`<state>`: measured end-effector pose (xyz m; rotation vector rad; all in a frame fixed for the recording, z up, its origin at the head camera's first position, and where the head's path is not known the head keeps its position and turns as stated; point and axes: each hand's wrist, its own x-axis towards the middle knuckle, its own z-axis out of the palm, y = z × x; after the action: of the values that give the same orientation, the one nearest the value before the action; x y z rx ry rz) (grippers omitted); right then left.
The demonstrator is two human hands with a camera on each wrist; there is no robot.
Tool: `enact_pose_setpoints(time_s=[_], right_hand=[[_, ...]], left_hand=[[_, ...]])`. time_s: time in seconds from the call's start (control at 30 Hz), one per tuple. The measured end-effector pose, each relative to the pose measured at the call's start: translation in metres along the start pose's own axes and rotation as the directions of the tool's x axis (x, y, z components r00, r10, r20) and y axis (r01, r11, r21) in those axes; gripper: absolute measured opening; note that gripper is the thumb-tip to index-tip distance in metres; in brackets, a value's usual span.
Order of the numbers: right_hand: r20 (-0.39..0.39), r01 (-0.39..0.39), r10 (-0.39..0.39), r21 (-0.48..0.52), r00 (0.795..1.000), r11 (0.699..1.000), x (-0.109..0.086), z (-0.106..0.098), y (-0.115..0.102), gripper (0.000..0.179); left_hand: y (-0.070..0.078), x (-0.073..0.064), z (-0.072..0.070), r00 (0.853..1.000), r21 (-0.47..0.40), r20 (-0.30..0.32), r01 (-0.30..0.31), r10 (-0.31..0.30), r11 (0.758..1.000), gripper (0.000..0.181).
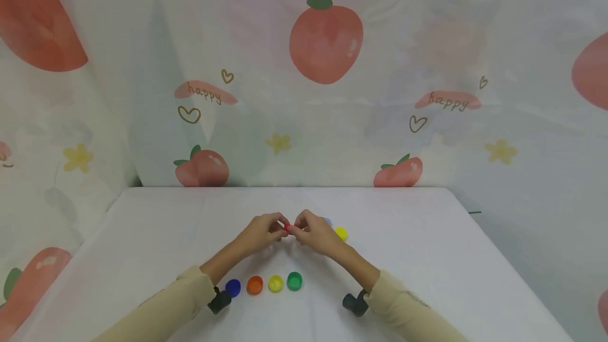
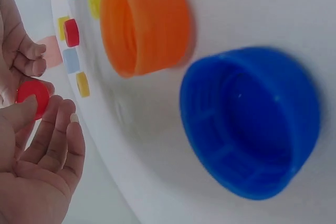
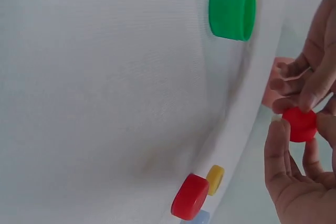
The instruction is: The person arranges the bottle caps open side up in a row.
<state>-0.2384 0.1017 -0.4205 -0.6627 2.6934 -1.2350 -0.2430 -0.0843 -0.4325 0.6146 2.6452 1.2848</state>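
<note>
Above the table, a red bottle cap (image 3: pixel 301 124) is pinched between the fingertips of both hands. In the head view the left hand (image 1: pixel 260 233) holds it from the left, while the right hand (image 1: pixel 317 232) grips its other side. The left wrist view shows the left thumb pressed over the face of the red cap (image 2: pixel 37 95). Both hands hide most of it in the head view. Nearer the person, a row of caps lies on the table: blue (image 1: pixel 233 287), orange (image 1: pixel 255 285), yellow (image 1: pixel 275 283) and green (image 1: pixel 294 281).
Beyond the right hand lie a yellow cap (image 1: pixel 341 234) and a partly hidden light blue cap (image 1: pixel 328 221). Another red cap (image 3: pixel 190 198) lies beside a yellow one in the right wrist view. The white table (image 1: pixel 404 278) meets a fruit-patterned cloth (image 1: pixel 328 136) at the back.
</note>
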Motion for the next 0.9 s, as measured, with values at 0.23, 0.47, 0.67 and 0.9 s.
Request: enact_pose_setpoints(time_s=[0.23, 0.47, 0.67, 0.9], right_hand=[[0.063, -0.027, 0.023, 0.071, 0.998, 0.997, -0.006, -0.007, 0.005, 0.024], [0.078, 0.025, -0.027, 0.017, 0.997, 1.000, -0.017, -0.011, 0.009, 0.035], [0.068, 0.095, -0.089, -0.088, 0.994, 0.992, -0.029, -0.014, 0.011, 0.040], [0.071, 0.099, -0.088, -0.164, 0.994, 0.982, -0.037, -0.022, 0.010, 0.035]], left_hand=[[0.001, -0.006, 0.003, 0.998, 0.007, 0.028, -0.052, 0.052, 0.999, 0.018], [0.000, -0.012, 0.009, 0.992, 0.016, 0.047, -0.118, 0.117, 0.993, 0.026], [0.004, -0.017, 0.016, 0.985, -0.006, 0.044, -0.165, 0.166, 0.986, 0.026], [0.013, -0.016, 0.020, 0.986, -0.014, 0.033, -0.165, 0.165, 0.986, 0.026]])
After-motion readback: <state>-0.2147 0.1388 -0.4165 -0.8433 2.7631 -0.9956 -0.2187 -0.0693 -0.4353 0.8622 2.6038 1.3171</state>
